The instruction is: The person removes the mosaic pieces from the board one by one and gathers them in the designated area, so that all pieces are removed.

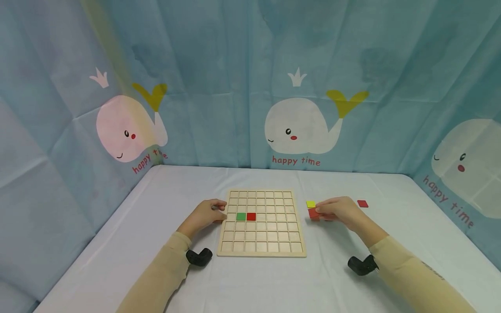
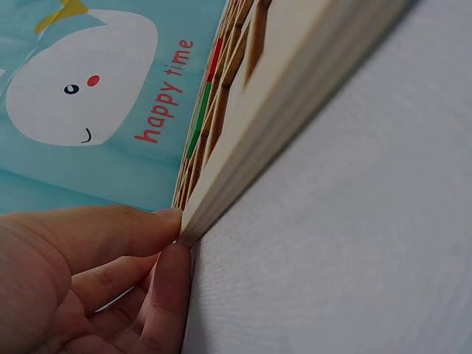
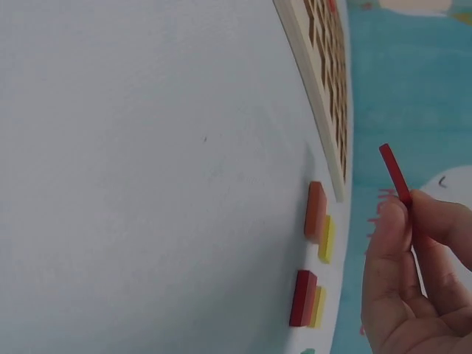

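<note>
A square wooden grid board [image 1: 262, 252] lies on the table, with one green tile [image 1: 241, 216] and one red tile [image 1: 251, 216] side by side in its cells. My left hand [image 1: 204, 214] is at the board's left edge, and in the left wrist view its thumb and fingers grip the rim. To the right of the board, my right hand [image 1: 344, 211] pinches a thin red tile [image 3: 394, 173] between thumb and fingertips, raised above the table. Below it stand loose tiles, among them an orange-red one [image 3: 316, 210] and a yellow one [image 3: 325, 240], partly hidden in the head view.
Another red tile [image 1: 362, 203] lies by itself farther right. A second yellow tile [image 3: 317, 307] sits beside a dark red one [image 3: 301, 299]. A white cloth [image 1: 258, 287] covers the table, and a blue whale-print curtain [image 1: 219, 130] hangs behind it.
</note>
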A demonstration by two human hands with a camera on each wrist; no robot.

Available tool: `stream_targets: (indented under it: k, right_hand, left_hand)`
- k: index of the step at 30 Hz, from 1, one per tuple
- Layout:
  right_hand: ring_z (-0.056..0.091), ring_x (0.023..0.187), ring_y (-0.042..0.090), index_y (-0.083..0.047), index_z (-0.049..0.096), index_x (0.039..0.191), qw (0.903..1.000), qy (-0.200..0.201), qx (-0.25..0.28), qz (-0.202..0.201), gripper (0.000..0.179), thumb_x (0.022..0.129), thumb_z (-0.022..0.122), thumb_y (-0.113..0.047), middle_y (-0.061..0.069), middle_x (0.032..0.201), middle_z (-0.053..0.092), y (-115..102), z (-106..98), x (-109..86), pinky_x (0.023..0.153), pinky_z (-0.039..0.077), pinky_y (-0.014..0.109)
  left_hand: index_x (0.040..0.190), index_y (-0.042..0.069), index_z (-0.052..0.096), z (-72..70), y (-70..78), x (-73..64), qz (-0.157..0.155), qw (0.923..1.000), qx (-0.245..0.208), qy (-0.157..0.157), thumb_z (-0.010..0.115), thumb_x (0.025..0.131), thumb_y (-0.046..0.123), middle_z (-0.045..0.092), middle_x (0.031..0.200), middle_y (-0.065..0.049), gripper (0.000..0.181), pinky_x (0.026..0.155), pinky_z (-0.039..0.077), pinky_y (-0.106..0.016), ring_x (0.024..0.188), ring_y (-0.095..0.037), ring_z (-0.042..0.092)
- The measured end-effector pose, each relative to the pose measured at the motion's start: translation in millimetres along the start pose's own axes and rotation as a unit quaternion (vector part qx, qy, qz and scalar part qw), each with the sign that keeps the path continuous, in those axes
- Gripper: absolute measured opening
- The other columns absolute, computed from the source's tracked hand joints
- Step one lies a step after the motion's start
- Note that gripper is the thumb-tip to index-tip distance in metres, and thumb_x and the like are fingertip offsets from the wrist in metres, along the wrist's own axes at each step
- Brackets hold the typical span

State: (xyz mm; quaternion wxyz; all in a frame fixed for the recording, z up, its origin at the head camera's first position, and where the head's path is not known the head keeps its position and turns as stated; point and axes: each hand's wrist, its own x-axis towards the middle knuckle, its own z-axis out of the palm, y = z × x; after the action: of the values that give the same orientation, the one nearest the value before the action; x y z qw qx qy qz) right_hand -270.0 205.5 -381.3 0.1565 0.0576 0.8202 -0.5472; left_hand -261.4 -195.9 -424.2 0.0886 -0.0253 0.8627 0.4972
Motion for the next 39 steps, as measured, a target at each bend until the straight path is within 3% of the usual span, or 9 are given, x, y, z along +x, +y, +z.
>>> stream_targets:
  k: [9, 17, 27, 30, 32, 35, 37, 39]
  right_hand:
    - [0.070, 0.079, 0.013, 0.010, 0.063, 0.123, 0.9996, 0.007, 0.018, 0.021, 0.046, 0.088, 0.076, -0.018, 0.009, 0.102, 0.071, 6, -13, -1.6, 0.077, 0.059, 0.025]
    - [0.070, 0.079, 0.007, 0.012, 0.057, 0.131, 0.9990, -0.002, 0.037, 0.025, 0.055, 0.088, 0.076, -0.016, 0.008, 0.107, 0.070, 14, -27, -2.0, 0.076, 0.059, 0.023]
    - [0.068, 0.078, 0.007, 0.012, 0.052, 0.134, 0.9991, 0.010, 0.020, 0.037, 0.060, 0.088, 0.076, -0.019, 0.002, 0.097, 0.070, 24, -42, 0.6, 0.076, 0.058, 0.022]
    - [0.068, 0.077, 0.006, 0.012, 0.043, 0.142, 0.9982, 0.021, 0.026, 0.050, 0.072, 0.087, 0.077, -0.019, 0.013, 0.110, 0.069, 26, -45, 0.4, 0.075, 0.058, 0.022]
    - [0.069, 0.076, 0.005, 0.012, 0.037, 0.146, 0.9975, 0.027, 0.030, 0.059, 0.078, 0.087, 0.078, -0.020, 0.023, 0.126, 0.062, 28, -47, 0.6, 0.075, 0.058, 0.022]
    - [0.069, 0.076, 0.004, 0.011, 0.029, 0.150, 0.9971, 0.028, 0.035, 0.062, 0.086, 0.087, 0.077, -0.020, 0.027, 0.144, 0.049, 30, -50, 2.0, 0.075, 0.058, 0.022]
    - [0.069, 0.076, 0.005, 0.011, 0.029, 0.150, 0.9967, 0.032, 0.040, 0.063, 0.086, 0.087, 0.078, -0.020, 0.025, 0.139, 0.054, 31, -52, 3.0, 0.075, 0.058, 0.021]
    - [0.069, 0.075, 0.006, 0.011, 0.032, 0.148, 0.9966, 0.036, 0.037, 0.063, 0.084, 0.086, 0.079, -0.021, 0.020, 0.123, 0.065, 33, -55, 3.9, 0.074, 0.058, 0.021]
  left_hand:
    - [0.132, 0.000, 0.060, 1.0, -0.4, 0.6, 0.001, 1.0000, 0.001, 0.003, 0.072, 0.085, 0.005, 0.062, 0.116, -0.013, 0.049, 0.075, 0.056, -0.028, 0.089, -0.016, 0.063]
    - [0.133, 0.000, 0.059, 1.8, 0.0, -0.1, -0.003, 1.0000, -0.005, 0.002, 0.071, 0.086, 0.005, 0.062, 0.118, -0.014, 0.049, 0.076, 0.056, -0.029, 0.092, -0.017, 0.064]
    - [0.132, 0.001, 0.060, 1.4, 0.0, 0.1, -0.002, 1.0000, -0.002, 0.005, 0.071, 0.085, 0.005, 0.062, 0.118, -0.014, 0.049, 0.073, 0.055, -0.027, 0.087, -0.015, 0.063]
    - [0.132, 0.001, 0.060, 1.9, 0.3, -0.3, -0.003, 1.0000, 0.003, 0.007, 0.071, 0.084, 0.006, 0.062, 0.116, -0.013, 0.049, 0.072, 0.054, -0.026, 0.086, -0.015, 0.062]
    - [0.132, 0.001, 0.060, 2.0, 0.7, -0.7, -0.003, 1.0000, 0.005, 0.007, 0.071, 0.084, 0.006, 0.062, 0.116, -0.013, 0.049, 0.072, 0.054, -0.026, 0.085, -0.015, 0.062]
    - [0.132, 0.001, 0.060, 1.6, 1.8, -1.9, -0.003, 1.0000, 0.004, 0.007, 0.071, 0.084, 0.005, 0.062, 0.116, -0.013, 0.049, 0.073, 0.054, -0.026, 0.085, -0.015, 0.062]
    - [0.132, 0.001, 0.060, 1.2, 2.2, -2.3, -0.004, 1.0000, 0.001, 0.005, 0.071, 0.085, 0.005, 0.062, 0.117, -0.013, 0.049, 0.073, 0.054, -0.027, 0.085, -0.015, 0.063]
    - [0.132, 0.002, 0.060, 0.8, 2.5, -2.6, -0.004, 1.0000, -0.001, 0.004, 0.071, 0.085, 0.005, 0.062, 0.118, -0.013, 0.049, 0.073, 0.054, -0.027, 0.085, -0.014, 0.063]
